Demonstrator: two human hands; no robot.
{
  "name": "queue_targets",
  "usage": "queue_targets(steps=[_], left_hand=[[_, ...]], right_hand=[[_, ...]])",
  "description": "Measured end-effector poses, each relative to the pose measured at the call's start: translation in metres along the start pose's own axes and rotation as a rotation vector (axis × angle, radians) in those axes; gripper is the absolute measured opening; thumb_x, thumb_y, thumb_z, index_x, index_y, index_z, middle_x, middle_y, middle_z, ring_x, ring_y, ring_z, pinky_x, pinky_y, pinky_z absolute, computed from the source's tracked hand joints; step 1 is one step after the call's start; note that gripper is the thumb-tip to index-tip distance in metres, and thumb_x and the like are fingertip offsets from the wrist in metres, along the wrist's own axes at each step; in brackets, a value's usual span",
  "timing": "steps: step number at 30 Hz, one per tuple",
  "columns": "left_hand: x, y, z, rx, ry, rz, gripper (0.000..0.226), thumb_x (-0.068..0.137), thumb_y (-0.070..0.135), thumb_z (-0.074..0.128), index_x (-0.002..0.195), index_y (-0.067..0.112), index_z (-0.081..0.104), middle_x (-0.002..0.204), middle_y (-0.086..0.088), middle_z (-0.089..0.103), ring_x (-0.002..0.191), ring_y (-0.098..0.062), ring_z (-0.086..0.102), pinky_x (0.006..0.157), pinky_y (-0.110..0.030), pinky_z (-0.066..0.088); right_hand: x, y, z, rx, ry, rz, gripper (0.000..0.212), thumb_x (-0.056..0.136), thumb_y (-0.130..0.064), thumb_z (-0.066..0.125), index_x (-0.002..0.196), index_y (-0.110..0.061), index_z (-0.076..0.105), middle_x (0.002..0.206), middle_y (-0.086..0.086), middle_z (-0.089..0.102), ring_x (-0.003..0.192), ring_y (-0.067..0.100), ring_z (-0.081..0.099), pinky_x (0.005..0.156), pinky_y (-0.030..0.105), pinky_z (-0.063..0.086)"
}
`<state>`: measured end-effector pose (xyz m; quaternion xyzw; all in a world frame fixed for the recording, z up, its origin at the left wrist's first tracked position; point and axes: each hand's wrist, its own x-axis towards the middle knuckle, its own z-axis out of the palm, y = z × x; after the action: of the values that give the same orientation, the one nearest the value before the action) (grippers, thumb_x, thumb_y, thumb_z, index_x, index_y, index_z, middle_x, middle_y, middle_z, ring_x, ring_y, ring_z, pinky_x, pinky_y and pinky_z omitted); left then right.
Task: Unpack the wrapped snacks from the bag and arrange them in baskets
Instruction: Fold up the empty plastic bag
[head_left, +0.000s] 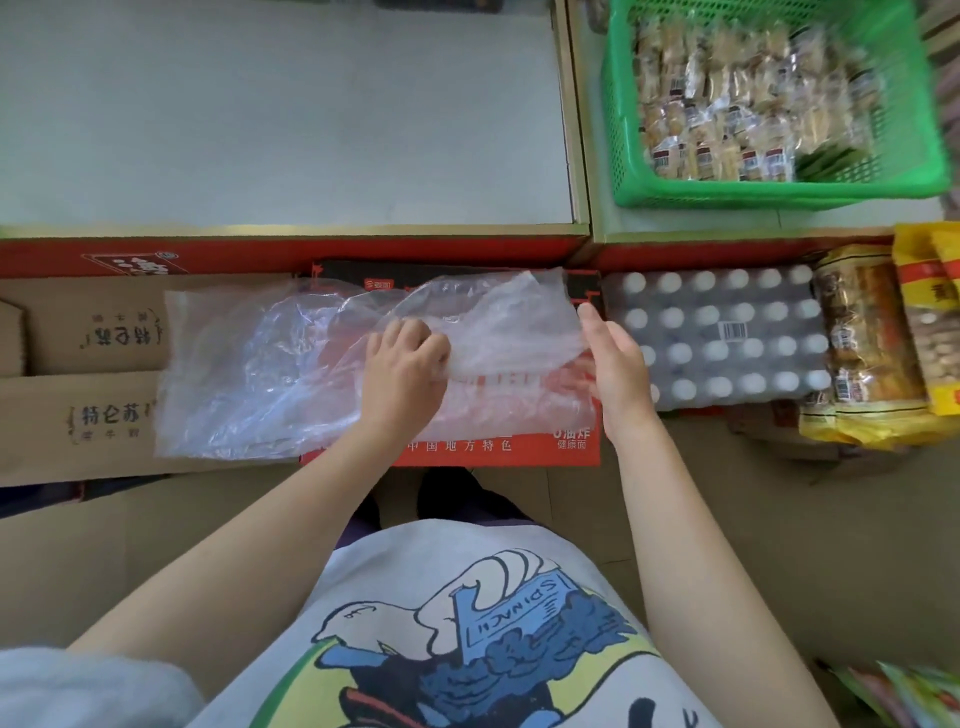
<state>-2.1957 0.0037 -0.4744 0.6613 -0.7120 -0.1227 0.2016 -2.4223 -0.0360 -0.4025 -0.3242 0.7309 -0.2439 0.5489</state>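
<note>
So the clear plastic bag (322, 364) is lying flat and looks emptied out, spread over a red box (498, 447) and a brown cardboard box (78, 415). The left hand (402, 364) is pinching a fold of it, while the right hand (615, 364) has straight fingers along the bag's right edge. The wrapped snacks (737, 98) sit in the green basket (779, 192) up on the counter (280, 119), well apart.

One green basket (779, 192) of wrapped snacks (727, 104), too many to count. Below it, one shrink-wrapped pack of bottles (717, 338), about twenty-four white caps. Left of that pack, one clear plastic bag (249, 374), one red carton (467, 449), two brown boxes (78, 332). Two hands (402, 358).
</note>
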Motion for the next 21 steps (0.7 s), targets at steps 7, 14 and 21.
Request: queue_targets(steps=[7, 14, 21], left_hand=[[-0.013, 0.020, 0.030, 0.201, -0.530, 0.253, 0.055, 0.075, 0.029, 0.083, 0.124, 0.024, 0.060, 0.120, -0.006, 0.056, 0.111, -0.028, 0.051, 0.094, -0.040, 0.039], [-0.018, -0.008, 0.024, 0.151, -0.331, -0.120, 0.063, 0.096, 0.062, 0.035, 0.151, 0.031, 0.040, 0.164, -0.014, 0.020, 0.152, -0.040, 0.011, 0.120, -0.058, 0.008], [-0.017, -0.027, 0.053, 0.221, -0.559, -0.193, 0.103, 0.076, 0.088, 0.040, 0.157, 0.043, -0.004, 0.167, -0.004, -0.017, 0.151, -0.040, -0.016, 0.118, -0.066, 0.001]], right_hand=[[0.003, 0.027, 0.012, -0.102, -0.059, 0.276, 0.031, 0.090, -0.026, 0.072, 0.104, -0.011, 0.049, 0.118, 0.011, 0.054, 0.101, 0.026, 0.062, 0.076, 0.042, 0.062], [0.021, 0.053, -0.012, -0.125, 0.188, 0.176, 0.016, 0.092, -0.008, 0.059, 0.104, -0.020, 0.060, 0.113, -0.001, 0.064, 0.092, 0.018, 0.058, 0.068, 0.028, 0.045], [-0.013, 0.001, 0.055, -0.181, 0.431, -0.789, 0.038, 0.092, -0.008, 0.054, 0.128, 0.002, 0.050, 0.137, 0.004, 0.047, 0.130, 0.012, 0.047, 0.111, 0.028, 0.038]])
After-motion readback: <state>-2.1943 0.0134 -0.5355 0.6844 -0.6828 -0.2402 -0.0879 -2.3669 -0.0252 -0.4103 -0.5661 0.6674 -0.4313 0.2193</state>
